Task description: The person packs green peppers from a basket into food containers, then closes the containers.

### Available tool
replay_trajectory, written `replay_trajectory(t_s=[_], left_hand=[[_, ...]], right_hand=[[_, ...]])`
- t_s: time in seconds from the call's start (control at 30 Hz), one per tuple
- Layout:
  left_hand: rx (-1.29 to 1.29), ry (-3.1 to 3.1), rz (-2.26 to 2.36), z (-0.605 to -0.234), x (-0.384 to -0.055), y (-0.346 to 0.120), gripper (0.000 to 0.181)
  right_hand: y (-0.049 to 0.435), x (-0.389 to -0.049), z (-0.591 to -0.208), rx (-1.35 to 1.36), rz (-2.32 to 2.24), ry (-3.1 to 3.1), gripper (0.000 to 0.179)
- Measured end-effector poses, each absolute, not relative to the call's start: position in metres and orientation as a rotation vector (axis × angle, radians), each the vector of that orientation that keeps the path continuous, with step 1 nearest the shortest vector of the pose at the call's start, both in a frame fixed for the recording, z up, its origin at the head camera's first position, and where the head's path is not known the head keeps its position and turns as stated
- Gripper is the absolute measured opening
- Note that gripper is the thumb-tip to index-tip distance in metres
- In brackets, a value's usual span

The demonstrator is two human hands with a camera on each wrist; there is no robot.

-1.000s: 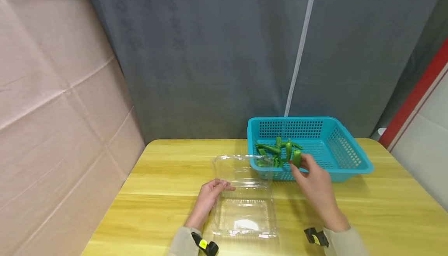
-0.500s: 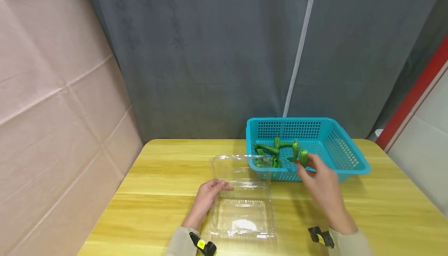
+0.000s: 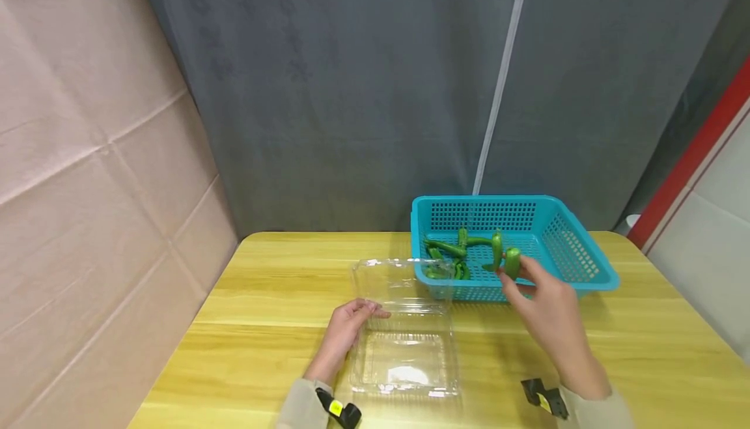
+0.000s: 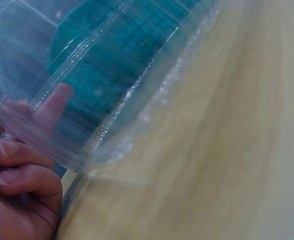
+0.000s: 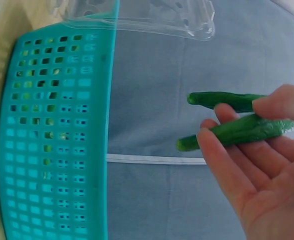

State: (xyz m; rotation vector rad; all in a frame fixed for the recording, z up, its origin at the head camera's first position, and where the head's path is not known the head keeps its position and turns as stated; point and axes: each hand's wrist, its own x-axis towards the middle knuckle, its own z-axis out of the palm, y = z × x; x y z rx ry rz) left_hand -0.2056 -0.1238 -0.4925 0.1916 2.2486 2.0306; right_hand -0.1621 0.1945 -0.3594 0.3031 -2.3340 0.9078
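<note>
The right hand (image 3: 547, 302) has shifted a little to the right across the blue basket (image 3: 486, 199) since the first head view, carrying its two green vegetables along, while the left hand and the clear container look much the same. That right grip is closed on the pair: the right wrist view shows both pinched between thumb and fingers, side by side, one end of each sticking out past the hand. In the head view, the nearer vegetable (image 3: 512, 263) and the farther vegetable (image 3: 497, 250) show in front of the basket's inside, near its front rim.

Several more green vegetables (image 3: 448, 248) lie crossed in a loose heap toward the left end of the basket. The clear container (image 3: 404, 367) sits on the surface (image 3: 252, 351) in front, unfolded, its far half overlapping the basket's front left corner in the head view. The left hand (image 3: 346, 326) has its grip clamped on the container's left edge near the fold; a finger shows through the plastic in the left wrist view. Behind the surface hangs a grey curtain (image 3: 351, 90) with a pale strip (image 3: 502, 81) running down it.
</note>
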Motion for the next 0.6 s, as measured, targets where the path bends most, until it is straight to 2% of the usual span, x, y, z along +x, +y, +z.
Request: replay_trajectory(t_s=[0.27, 0.6], left_hand=[[0.157, 2.254, 2.014, -0.4921, -0.2056, -0.1230, 0.034], [0.156, 2.266, 2.002, -0.4908, -0.2048, -0.1237, 0.033]], right_hand=[[0.1910, -0.1555, -0.3529, 0.525, 0.835, -2.385, 0.023], [0.1876, -0.1568, -0.3599, 0.765, 0.972, -2.451, 0.018]])
